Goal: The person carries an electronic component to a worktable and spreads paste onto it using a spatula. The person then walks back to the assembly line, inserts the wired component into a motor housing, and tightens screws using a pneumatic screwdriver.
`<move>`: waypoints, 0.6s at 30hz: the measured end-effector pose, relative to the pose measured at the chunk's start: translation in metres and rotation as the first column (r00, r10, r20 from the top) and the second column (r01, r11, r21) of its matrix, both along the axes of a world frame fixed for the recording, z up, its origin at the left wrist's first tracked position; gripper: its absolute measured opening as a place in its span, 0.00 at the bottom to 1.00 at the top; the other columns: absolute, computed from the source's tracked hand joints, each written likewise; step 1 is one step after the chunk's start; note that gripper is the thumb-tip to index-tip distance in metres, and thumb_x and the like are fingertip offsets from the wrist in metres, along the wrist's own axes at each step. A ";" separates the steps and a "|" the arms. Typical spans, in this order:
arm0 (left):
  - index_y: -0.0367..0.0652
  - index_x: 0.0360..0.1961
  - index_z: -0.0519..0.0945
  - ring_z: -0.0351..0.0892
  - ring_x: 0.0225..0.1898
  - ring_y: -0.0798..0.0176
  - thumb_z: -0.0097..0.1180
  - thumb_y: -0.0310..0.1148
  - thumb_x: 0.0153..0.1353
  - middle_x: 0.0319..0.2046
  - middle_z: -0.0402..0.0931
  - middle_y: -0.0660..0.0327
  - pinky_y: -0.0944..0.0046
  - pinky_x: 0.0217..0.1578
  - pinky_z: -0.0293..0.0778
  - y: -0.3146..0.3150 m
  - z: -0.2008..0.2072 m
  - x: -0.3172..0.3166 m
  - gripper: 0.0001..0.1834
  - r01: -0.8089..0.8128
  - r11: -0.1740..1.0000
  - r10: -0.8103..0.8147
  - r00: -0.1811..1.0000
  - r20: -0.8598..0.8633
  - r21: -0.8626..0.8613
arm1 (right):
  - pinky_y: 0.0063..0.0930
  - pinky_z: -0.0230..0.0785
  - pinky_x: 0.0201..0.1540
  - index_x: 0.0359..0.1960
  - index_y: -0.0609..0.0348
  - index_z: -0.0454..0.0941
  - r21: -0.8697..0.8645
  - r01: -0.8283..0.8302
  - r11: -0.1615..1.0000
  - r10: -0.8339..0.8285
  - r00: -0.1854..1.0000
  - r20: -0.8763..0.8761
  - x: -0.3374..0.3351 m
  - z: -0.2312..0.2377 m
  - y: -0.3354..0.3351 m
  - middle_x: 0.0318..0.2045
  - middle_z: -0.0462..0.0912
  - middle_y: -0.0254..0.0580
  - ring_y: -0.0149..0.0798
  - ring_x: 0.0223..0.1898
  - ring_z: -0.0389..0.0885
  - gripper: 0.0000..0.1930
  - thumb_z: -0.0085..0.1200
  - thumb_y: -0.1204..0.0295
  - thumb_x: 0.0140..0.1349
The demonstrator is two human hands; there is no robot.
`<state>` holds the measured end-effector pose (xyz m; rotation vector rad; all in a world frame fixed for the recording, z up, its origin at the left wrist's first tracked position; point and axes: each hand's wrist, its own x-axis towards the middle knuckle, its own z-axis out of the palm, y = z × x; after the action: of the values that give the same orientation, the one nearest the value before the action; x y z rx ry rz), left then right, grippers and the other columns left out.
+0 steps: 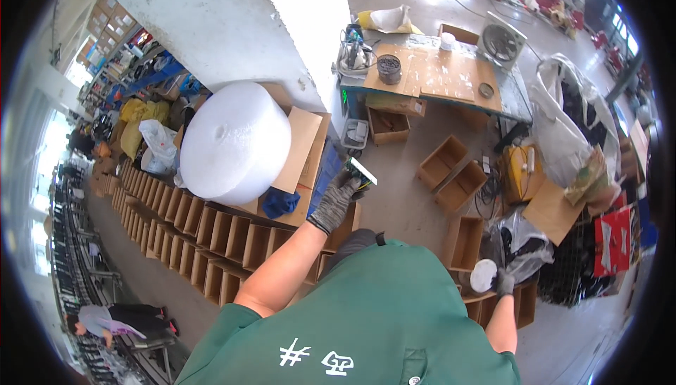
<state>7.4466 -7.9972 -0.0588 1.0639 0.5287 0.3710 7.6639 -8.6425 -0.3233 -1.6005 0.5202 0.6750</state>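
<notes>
My left hand (336, 202), in a grey work glove, is closed round a small piece with a white flat face and a green edge (362, 171). It holds this out in front of me, by the cardboard and blue material next to the big white roll. My right hand (505, 283), gloved too, is low at the right by a white round disc (484, 276) and a clear plastic bag with dark contents (524, 248). Its fingers are small and partly hidden, so I cannot make out whether it grips either one.
Long rows of open cardboard boxes (204, 226) stand at the left, below a large white wrap roll (236, 142). Ahead is a workbench (517, 93) with a fan (501, 41) and a dark tin (389, 68). Open boxes (442, 160) and cables (486, 191) lie on the floor.
</notes>
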 end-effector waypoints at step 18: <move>0.38 0.57 0.75 0.81 0.42 0.67 0.62 0.41 0.67 0.44 0.80 0.61 0.66 0.45 0.78 0.244 -0.031 0.301 0.23 -0.030 0.998 0.037 0.990 -0.136 0.052 | 0.30 0.69 0.23 0.35 0.58 0.80 -0.111 -0.402 0.909 0.386 0.912 -0.137 0.288 0.053 0.386 0.22 0.79 0.38 0.35 0.21 0.77 0.09 0.61 0.65 0.63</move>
<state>7.7472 -7.7531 -0.0898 1.1349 0.6631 0.3440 7.9524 -8.2568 -0.2707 -1.8272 0.3284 1.0577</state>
